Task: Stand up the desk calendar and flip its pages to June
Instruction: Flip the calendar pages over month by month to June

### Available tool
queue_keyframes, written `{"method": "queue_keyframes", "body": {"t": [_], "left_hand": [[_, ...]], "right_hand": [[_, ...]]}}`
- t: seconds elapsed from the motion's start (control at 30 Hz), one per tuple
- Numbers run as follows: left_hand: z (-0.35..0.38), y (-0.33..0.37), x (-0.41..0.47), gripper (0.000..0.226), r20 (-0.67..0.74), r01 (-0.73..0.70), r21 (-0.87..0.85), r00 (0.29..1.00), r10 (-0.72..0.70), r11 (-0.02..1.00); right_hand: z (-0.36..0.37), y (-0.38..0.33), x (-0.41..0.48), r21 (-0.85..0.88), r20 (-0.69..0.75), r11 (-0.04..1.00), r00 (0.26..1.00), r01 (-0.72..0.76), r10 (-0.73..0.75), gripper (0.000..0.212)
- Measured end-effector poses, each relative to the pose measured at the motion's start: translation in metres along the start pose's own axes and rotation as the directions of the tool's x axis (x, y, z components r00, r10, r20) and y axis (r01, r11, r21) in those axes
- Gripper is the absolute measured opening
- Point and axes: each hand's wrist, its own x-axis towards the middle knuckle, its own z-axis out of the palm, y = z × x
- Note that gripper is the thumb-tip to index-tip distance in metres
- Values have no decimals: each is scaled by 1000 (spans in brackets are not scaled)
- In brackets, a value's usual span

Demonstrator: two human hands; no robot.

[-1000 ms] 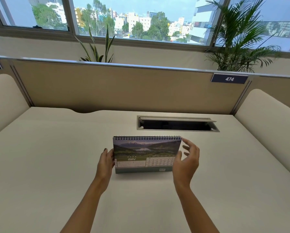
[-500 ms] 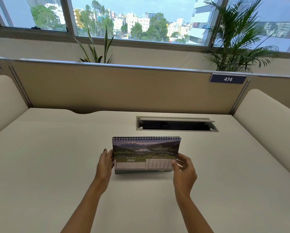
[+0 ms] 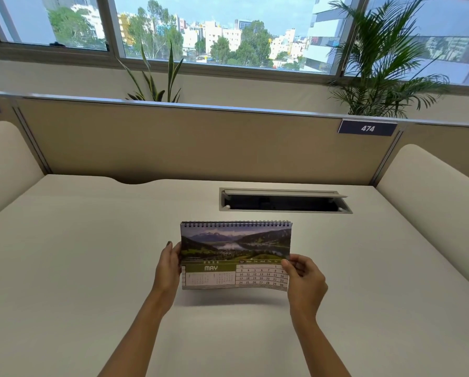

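Note:
A spiral-bound desk calendar point(image 3: 236, 248) stands upright on the cream desk point(image 3: 92, 268), its front page showing a mountain lake photo and the word MAY. My left hand point(image 3: 169, 263) holds the calendar's left edge, steadying it. My right hand point(image 3: 302, 276) pinches the right edge of the MAY page between thumb and fingers. The page's lower edge is lifted off the stand and bows slightly towards me.
An open cable hatch point(image 3: 285, 201) is set into the desk just behind the calendar. A beige partition point(image 3: 200, 142) with a blue tag reading 474 point(image 3: 367, 128) closes the back. Padded dividers point(image 3: 432, 191) flank both sides. Potted plants stand beyond, under the window.
My right hand came in from hovering open beside the calendar, took the MAY page's right edge and lifted its bottom outward. My left hand stayed on the left edge.

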Motion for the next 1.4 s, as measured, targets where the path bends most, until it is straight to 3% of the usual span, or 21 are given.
{"method": "queue_keyframes", "body": {"t": [0.27, 0.37, 0.47, 0.53, 0.57, 0.63, 0.7, 0.73, 0.8, 0.9, 1.07, 1.13, 1.23, 1.3, 1.4], "left_hand": [[-1, -1, 2, 59, 10, 8, 38, 1000, -8, 999], [-2, -4, 3, 60, 13, 17, 61, 1000, -18, 998], [-3, -3, 2, 58, 0, 36, 32, 999, -36, 999], [0, 0, -4, 52, -4, 46, -5, 999, -46, 999], [0, 3, -8, 51, 4, 47, -25, 999, -47, 999], [-2, 2, -7, 51, -10, 24, -39, 1000, -24, 999], [-3, 2, -5, 35, -37, -86, 21, 996, 87, 996], [-3, 0, -4, 38, -51, -102, 31, 993, 104, 994], [-1, 3, -5, 53, -16, -33, -13, 999, 33, 999], [1, 3, -6, 56, -16, -9, -7, 1000, 9, 1000], [3, 4, -5, 53, -42, -32, 29, 999, 33, 999], [2, 3, -3, 55, -37, -22, 2, 999, 22, 1000], [1, 3, -3, 55, -52, -14, -12, 999, 13, 1000], [0, 2, -2, 55, -62, -7, -21, 998, 5, 1000], [0, 2, -2, 55, -66, 5, -39, 998, -7, 999]], "right_hand": [[-3, 3, -1, -114, 32, 983, 990, 141, -138, 6], [-9, -4, -2, 148, 157, 983, 984, -109, 86, 31], [-20, -17, 5, 424, 467, 743, 828, -518, 312, 42], [-26, -24, 7, 446, 612, 616, 724, -649, 319, 39], [-28, -27, 8, 454, 647, 600, 707, -659, 287, 38], [-29, -34, 9, 513, 650, 619, 740, -595, 173, 35], [-26, -47, 12, 615, 629, 590, 777, -523, 32, 32], [-23, -53, 14, 646, 630, 569, 776, -508, -23, 31], [-15, -65, 20, 652, 593, 646, 798, -397, -109, 32], [-5, -85, 25, 537, 487, 835, 853, -122, -188, 31], [9, -89, 32, 270, 468, 940, 824, 210, -319, 23], [16, -84, 35, 89, 451, 913, 801, 399, -394, 22], [26, -72, 37, -156, 453, 745, 717, 649, -530, 23], [31, -64, 37, -239, 465, 678, 695, 695, -548, 21], [35, -56, 34, -292, 456, 666, 712, 687, -534, 20]]}}
